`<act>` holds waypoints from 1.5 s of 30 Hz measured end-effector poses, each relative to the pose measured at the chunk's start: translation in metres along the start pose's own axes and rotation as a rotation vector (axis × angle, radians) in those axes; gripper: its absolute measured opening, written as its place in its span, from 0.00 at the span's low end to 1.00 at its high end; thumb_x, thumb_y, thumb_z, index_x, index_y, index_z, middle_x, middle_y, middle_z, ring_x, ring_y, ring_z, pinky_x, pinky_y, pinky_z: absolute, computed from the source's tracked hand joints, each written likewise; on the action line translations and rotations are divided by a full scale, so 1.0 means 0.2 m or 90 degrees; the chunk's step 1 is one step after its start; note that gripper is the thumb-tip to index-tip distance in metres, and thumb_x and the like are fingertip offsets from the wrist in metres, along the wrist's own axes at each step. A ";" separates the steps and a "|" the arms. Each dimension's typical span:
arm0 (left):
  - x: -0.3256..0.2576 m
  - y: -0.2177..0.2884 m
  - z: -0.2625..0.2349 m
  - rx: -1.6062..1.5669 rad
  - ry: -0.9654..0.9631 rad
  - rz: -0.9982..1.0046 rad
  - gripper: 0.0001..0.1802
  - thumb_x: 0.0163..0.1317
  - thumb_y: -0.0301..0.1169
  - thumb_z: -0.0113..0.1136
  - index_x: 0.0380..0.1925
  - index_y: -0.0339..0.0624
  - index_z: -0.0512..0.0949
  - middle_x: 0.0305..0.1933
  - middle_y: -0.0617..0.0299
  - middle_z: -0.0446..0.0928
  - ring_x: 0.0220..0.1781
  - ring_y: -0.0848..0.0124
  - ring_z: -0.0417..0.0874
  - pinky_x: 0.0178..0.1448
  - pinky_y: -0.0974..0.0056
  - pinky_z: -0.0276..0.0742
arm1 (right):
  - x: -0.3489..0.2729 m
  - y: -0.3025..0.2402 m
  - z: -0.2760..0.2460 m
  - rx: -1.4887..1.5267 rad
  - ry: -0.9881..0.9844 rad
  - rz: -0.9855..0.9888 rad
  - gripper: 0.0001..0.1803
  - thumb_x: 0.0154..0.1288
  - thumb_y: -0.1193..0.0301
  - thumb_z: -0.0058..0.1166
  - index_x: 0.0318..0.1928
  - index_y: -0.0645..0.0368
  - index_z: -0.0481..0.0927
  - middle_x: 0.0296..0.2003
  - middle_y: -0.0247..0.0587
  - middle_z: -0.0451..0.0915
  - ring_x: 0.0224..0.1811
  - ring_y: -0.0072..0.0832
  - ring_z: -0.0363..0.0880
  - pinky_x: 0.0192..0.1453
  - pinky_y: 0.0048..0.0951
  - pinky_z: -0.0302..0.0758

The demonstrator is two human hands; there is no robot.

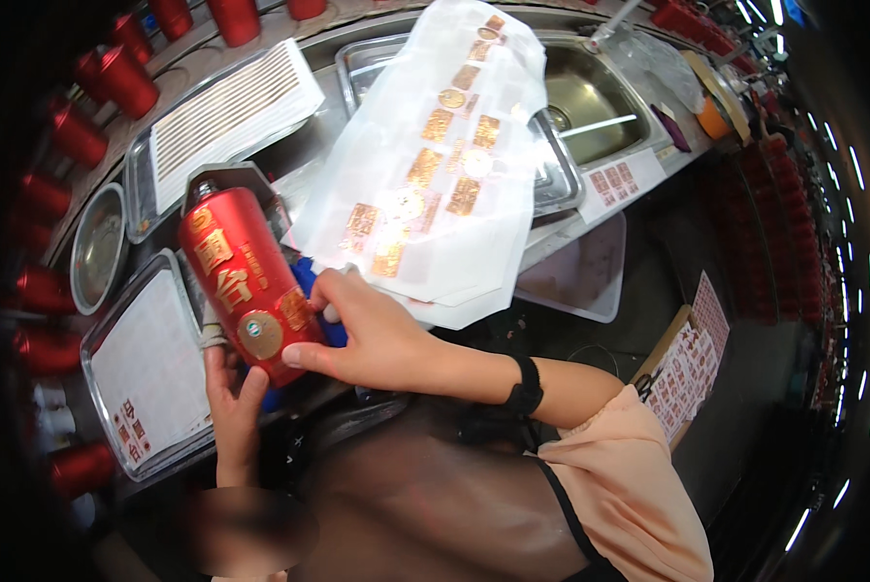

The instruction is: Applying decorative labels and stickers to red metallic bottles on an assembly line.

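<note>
Red bottle (239,281) in both hands (231,400) (375,332)

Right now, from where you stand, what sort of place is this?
It looks like a workshop or small factory, not a home kitchen, though there's a metal sink. You can see a red bottle, a big sheet with gold designs and rows of red containers.

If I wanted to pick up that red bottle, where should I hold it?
Probably around the middle of the red bottle, from above, with thumb and fingers along its two long sides. Its body is a cylinder, tilted with the narrow dark neck toward the upper left. The left hand and right hand are at its lower end. Side contact should spare the gold decoration.
</note>
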State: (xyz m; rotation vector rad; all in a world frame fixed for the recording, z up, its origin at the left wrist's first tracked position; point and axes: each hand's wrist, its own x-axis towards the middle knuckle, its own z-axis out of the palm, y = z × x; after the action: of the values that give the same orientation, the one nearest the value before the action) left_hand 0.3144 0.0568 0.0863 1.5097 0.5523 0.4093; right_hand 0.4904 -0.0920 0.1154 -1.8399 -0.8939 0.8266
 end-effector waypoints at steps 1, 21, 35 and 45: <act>0.01 0.01 0.01 -0.042 0.000 -0.016 0.46 0.64 0.43 0.64 0.74 0.33 0.52 0.69 0.50 0.66 0.69 0.62 0.69 0.72 0.58 0.64 | 0.00 0.01 0.00 0.006 -0.011 -0.008 0.32 0.56 0.51 0.70 0.47 0.60 0.71 0.44 0.50 0.74 0.43 0.41 0.75 0.49 0.39 0.74; 0.02 0.04 0.06 0.050 0.028 0.065 0.54 0.59 0.41 0.71 0.75 0.32 0.48 0.72 0.42 0.59 0.74 0.54 0.60 0.76 0.55 0.55 | 0.00 -0.26 -0.05 -0.088 0.026 -0.352 0.16 0.55 0.80 0.66 0.44 0.62 0.78 0.38 0.45 0.81 0.37 0.36 0.81 0.43 0.31 0.76; 0.02 0.07 0.04 0.184 0.011 0.066 0.57 0.59 0.53 0.67 0.76 0.36 0.45 0.76 0.44 0.56 0.80 0.51 0.52 0.78 0.38 0.27 | 0.13 -0.39 -0.06 -0.250 -0.022 -0.522 0.19 0.51 0.83 0.66 0.46 0.62 0.81 0.35 0.44 0.83 0.31 0.39 0.80 0.35 0.35 0.76; 0.02 0.00 0.01 -0.028 0.000 0.070 0.48 0.65 0.46 0.62 0.75 0.33 0.50 0.73 0.47 0.60 0.79 0.54 0.55 0.80 0.47 0.35 | -0.02 -0.30 -0.07 -0.297 -0.034 -0.603 0.21 0.41 0.85 0.62 0.41 0.60 0.85 0.34 0.37 0.81 0.35 0.34 0.80 0.38 0.34 0.75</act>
State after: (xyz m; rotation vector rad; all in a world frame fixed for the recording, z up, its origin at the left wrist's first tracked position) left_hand 0.3188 0.0564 0.0864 1.5024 0.4591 0.5041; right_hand 0.4852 -0.0806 0.1759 -1.4686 -1.8880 0.0614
